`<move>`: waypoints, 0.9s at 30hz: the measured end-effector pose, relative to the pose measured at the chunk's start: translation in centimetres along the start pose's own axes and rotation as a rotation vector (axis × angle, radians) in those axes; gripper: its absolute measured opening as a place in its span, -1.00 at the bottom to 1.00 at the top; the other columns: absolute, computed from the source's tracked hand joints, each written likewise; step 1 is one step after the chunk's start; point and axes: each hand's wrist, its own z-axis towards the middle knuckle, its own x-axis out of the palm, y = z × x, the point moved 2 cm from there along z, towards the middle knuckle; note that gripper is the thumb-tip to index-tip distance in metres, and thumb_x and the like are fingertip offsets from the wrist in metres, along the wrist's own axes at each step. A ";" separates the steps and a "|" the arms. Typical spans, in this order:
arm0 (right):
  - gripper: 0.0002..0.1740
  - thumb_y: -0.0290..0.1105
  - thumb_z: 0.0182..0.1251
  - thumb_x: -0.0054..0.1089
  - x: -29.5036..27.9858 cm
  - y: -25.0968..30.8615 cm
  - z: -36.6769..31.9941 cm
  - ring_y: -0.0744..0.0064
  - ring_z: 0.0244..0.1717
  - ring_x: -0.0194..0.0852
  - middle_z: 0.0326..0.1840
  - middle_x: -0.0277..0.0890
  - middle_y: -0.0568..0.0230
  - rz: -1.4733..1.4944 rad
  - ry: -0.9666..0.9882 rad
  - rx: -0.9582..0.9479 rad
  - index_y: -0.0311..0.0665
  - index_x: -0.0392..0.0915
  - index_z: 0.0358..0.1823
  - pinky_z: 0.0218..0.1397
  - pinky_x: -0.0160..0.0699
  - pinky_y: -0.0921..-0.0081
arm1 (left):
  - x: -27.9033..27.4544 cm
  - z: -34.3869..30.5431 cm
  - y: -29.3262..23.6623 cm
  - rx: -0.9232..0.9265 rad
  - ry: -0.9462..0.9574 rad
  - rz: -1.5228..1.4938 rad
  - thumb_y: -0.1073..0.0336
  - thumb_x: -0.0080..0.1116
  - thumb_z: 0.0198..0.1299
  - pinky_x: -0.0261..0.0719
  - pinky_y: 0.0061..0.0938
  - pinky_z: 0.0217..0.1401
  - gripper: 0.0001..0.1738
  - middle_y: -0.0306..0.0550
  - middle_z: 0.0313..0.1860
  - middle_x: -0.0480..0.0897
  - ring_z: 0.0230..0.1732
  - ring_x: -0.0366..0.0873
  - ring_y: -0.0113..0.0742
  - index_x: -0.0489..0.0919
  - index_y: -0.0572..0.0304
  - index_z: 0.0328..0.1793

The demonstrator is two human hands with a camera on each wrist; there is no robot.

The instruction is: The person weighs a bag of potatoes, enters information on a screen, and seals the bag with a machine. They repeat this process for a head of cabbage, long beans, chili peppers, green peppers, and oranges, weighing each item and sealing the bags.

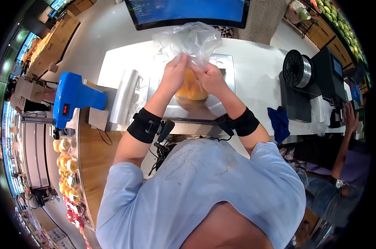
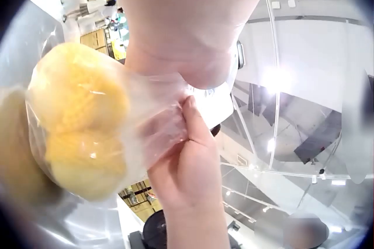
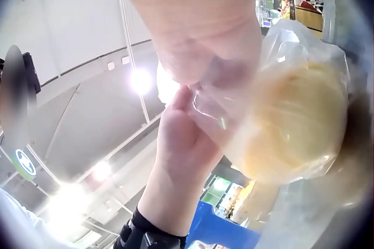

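A clear plastic bag with yellow-orange round fruit (image 1: 191, 88) in its lower part is held just over the metal plate (image 1: 227, 79). The left hand (image 1: 175, 74) pinches the gathered bag neck from the left, and the right hand (image 1: 211, 79) pinches it from the right. Above both hands the loose bag top (image 1: 190, 37) spreads out. Two rounded yellow fruits (image 2: 85, 164) show through the plastic in the left wrist view. In the right wrist view the bagged fruit (image 3: 298, 123) hangs beside the hands, its outline blurred.
A plastic roll (image 1: 125, 96) and a blue device (image 1: 76, 99) stand at the left. Beyond the plate is a screen (image 1: 188, 12). At the right are a blue cloth (image 1: 279, 123), a black spool (image 1: 294, 68) and a dark machine (image 1: 325, 70). Another person's hand (image 1: 351, 118) shows at the far right.
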 end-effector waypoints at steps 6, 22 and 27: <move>-0.60 -0.20 0.25 0.33 -2.1 1.5 -0.6 0.68 -0.49 0.30 -0.41 0.50 0.41 -0.454 0.101 0.034 -0.37 0.56 -0.06 -0.41 0.35 0.60 | -2.8 -0.9 1.4 0.040 0.133 0.187 0.17 0.05 0.35 0.42 -0.47 0.20 -0.59 0.06 0.06 0.61 0.12 0.53 -0.27 0.50 0.36 0.15; -0.69 -0.49 0.23 0.28 -14.1 4.2 -5.4 0.80 -0.48 0.19 -0.25 0.50 0.46 -0.407 -0.426 -0.146 -0.31 0.58 0.02 -0.45 0.21 0.79 | -8.4 -1.4 -2.7 0.355 -0.175 0.275 0.11 -0.23 0.45 0.31 -0.38 0.31 -0.55 0.03 0.13 0.55 0.23 0.45 -0.20 0.46 0.32 0.19; -0.81 -0.49 0.29 0.22 -14.2 3.6 -6.1 0.81 -0.48 0.19 -0.37 0.40 0.54 -0.257 -0.481 -0.201 -0.35 0.59 -0.08 -0.47 0.17 0.79 | -8.2 0.0 -5.3 0.456 -0.187 0.357 0.19 -0.11 0.41 0.33 -0.38 0.28 -0.64 0.06 0.09 0.57 0.18 0.47 -0.16 0.50 0.27 0.13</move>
